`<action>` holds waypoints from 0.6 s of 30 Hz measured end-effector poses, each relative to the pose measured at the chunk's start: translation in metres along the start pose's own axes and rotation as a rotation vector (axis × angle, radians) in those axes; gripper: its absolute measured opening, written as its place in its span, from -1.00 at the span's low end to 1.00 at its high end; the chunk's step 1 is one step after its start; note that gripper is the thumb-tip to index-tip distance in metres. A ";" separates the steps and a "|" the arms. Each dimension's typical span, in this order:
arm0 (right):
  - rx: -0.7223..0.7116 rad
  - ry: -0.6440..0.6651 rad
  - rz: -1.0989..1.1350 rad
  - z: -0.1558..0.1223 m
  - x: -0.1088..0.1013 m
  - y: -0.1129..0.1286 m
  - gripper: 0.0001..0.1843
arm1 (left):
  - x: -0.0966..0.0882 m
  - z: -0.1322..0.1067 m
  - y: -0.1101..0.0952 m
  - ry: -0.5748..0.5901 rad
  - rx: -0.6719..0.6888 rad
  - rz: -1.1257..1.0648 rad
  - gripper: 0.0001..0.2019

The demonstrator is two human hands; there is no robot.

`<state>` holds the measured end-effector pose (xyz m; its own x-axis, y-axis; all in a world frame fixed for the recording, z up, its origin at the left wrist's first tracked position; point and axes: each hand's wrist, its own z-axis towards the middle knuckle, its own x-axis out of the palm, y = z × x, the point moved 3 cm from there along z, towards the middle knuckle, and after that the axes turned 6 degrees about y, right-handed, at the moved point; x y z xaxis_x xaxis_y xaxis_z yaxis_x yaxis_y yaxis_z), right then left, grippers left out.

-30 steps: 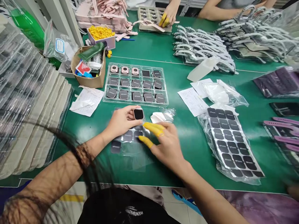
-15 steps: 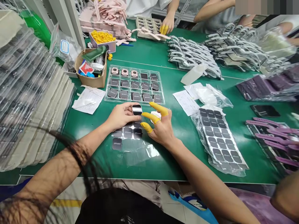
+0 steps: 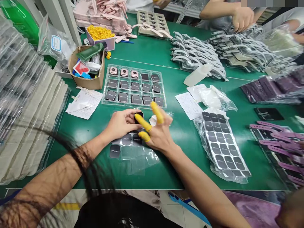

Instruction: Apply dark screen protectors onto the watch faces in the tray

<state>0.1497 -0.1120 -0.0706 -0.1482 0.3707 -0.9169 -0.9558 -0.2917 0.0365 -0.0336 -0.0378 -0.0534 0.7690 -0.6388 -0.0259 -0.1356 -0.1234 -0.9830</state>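
Observation:
My left hand pinches a square watch case with a dark glossy face and a pinkish rim. My right hand wears yellow finger cots on thumb and two fingers, which are spread apart. Its forefinger overlaps the watch face; whether it touches cannot be made out. Under the hands lies a clear film sheet with several black square stickers, partly hidden. Just beyond, a clear plastic tray holds three pink watch cases and several black-faced squares. A white wad shows behind my right hand.
Stacked trays rise at the left, near a cardboard box of odds and ends. To the right are papers, a white bottle, a sticker sheet and purple straps. A co-worker's hand is over grey straps.
The watch face has tilted from a bright reflection to dark, and my right forefinger has come over it. The co-worker's yellow-tipped hand has left the beige tray; another hand now reaches the grey straps.

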 end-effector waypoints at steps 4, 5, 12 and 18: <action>0.198 -0.038 -0.015 0.005 -0.005 -0.010 -0.65 | -0.001 0.001 0.002 -0.025 0.007 -0.015 -0.38; 0.247 -0.063 0.035 0.002 -0.008 -0.014 -0.65 | -0.001 0.002 0.003 -0.034 0.008 -0.021 -0.38; 0.062 0.107 0.421 -0.034 -0.013 0.006 -0.44 | -0.003 0.004 -0.001 -0.033 -0.011 -0.063 -0.45; 0.132 0.055 0.399 -0.019 -0.004 0.005 -0.73 | -0.005 0.004 -0.006 -0.066 -0.139 -0.192 -0.52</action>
<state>0.1502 -0.1320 -0.0744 -0.5032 0.2027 -0.8400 -0.8509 -0.2857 0.4408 -0.0339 -0.0312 -0.0483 0.8276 -0.5428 0.1429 -0.0642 -0.3444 -0.9366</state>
